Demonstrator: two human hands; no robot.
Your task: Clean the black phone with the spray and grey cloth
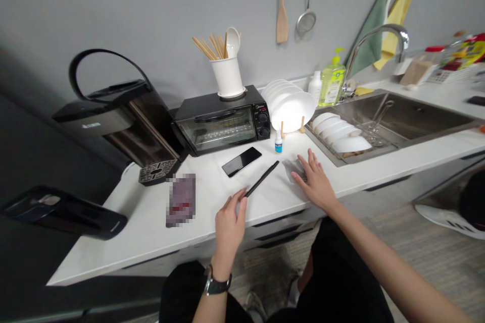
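Observation:
My left hand [230,219], with a watch [216,282] on its wrist, is at the near end of a slim black pen [262,178]. Thumb and forefinger close on that end, and the pen points away to the right. My right hand [313,180] holds nothing; its fingers are spread low over the white counter [212,192], casting a shadow. Beyond the pen lies a black smartphone [241,161]. A small white bottle with a blue label [278,142] stands between the phone and my right hand. Left of my left hand is a blurred-out dark purple rectangular item [181,201].
A black toaster oven [223,126] bears a white utensil holder [228,74]. Left are a black water dispenser [140,126] and a dark cylindrical appliance [68,212]. Right are white plates [290,108], a soap bottle [332,81], bowls [352,144] and the sink [428,111].

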